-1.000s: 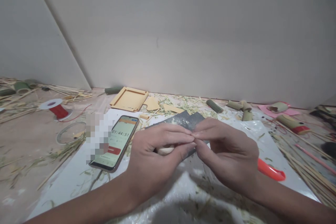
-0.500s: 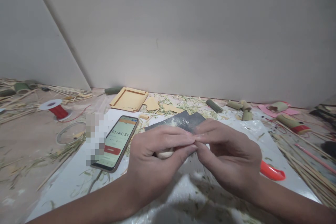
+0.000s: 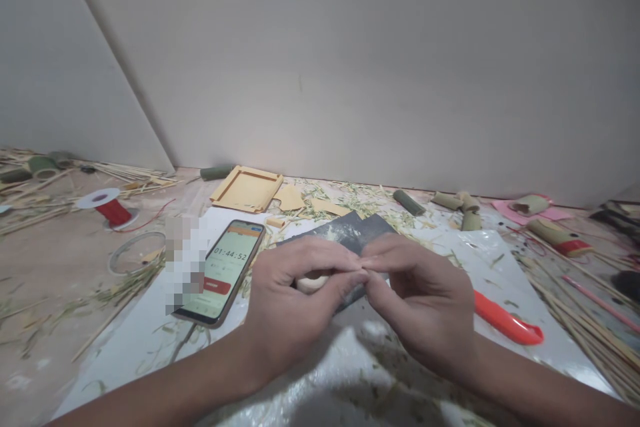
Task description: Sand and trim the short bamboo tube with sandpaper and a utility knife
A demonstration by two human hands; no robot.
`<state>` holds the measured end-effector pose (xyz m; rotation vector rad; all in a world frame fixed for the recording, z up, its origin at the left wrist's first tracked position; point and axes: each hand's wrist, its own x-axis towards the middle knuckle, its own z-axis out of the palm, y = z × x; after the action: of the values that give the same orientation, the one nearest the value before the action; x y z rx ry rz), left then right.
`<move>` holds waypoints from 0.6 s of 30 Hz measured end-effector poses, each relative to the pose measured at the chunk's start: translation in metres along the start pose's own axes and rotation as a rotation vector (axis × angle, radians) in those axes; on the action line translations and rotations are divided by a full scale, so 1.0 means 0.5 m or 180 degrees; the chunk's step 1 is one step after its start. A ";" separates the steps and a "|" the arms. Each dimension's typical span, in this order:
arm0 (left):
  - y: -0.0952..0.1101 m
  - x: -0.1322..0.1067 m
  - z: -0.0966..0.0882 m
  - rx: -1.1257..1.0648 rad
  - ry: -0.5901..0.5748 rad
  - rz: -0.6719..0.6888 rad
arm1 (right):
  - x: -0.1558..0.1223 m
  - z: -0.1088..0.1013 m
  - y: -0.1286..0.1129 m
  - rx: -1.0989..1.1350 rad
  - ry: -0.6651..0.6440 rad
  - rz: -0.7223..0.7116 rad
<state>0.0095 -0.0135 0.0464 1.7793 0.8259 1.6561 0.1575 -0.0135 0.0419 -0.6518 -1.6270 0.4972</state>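
My left hand (image 3: 300, 300) is closed, thumb and fingers curled round a pale rounded piece (image 3: 311, 284) that shows only in the gap between them. My right hand (image 3: 425, 293) meets it fingertip to fingertip, its thumb and forefinger pinched together; whatever lies in that pinch is hidden. Just behind the hands lie dark grey sheets, like sandpaper (image 3: 345, 228), with pale dust on them. A red-orange handle (image 3: 513, 321) sticks out beside my right hand, its other end covered by the hand.
A phone (image 3: 225, 273) with a running timer lies at left, its cable leading forward. Beyond are a spool of red thread (image 3: 113, 207), a tape roll (image 3: 133, 253) and a yellow card tray (image 3: 245, 188). Bamboo pieces (image 3: 409, 202), shavings and thin sticks (image 3: 590, 327) surround the white sheet (image 3: 125, 347).
My right hand has shifted left, uncovering more of the red-orange handle. The joined fingertips have moved slightly left and down. The phone's timer has advanced by a second.
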 end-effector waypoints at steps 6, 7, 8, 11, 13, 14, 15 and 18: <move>-0.005 -0.001 0.002 0.0051 -0.0127 -0.0197 | -0.003 0.000 0.008 0.0064 0.0130 0.0310; -0.005 -0.001 0.002 0.0031 -0.0153 -0.0228 | 0.001 -0.004 0.008 0.0062 0.0100 0.0349; -0.004 0.000 0.002 0.0041 -0.0164 -0.0289 | 0.005 -0.008 0.007 0.0080 0.0026 0.0401; -0.008 0.007 -0.002 0.0140 -0.0100 -0.0805 | 0.022 -0.022 0.009 0.0233 -0.0196 0.0775; -0.020 0.014 -0.006 -0.0008 -0.0085 -0.1369 | 0.032 -0.030 0.019 0.0215 -0.0271 0.1093; -0.029 0.017 -0.009 -0.0202 -0.0156 -0.1636 | 0.035 -0.033 0.026 0.0148 -0.0311 0.1209; -0.041 0.020 -0.011 -0.0479 -0.0237 -0.1855 | 0.037 -0.036 0.034 0.0054 -0.0385 0.1294; -0.076 0.024 -0.016 -0.1264 -0.0385 -0.2393 | 0.039 -0.038 0.061 -0.0178 -0.0687 0.1470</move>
<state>-0.0002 0.0203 0.0260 1.0852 0.8867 1.0990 0.1785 0.0214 0.0396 -1.0543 -1.6964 0.8841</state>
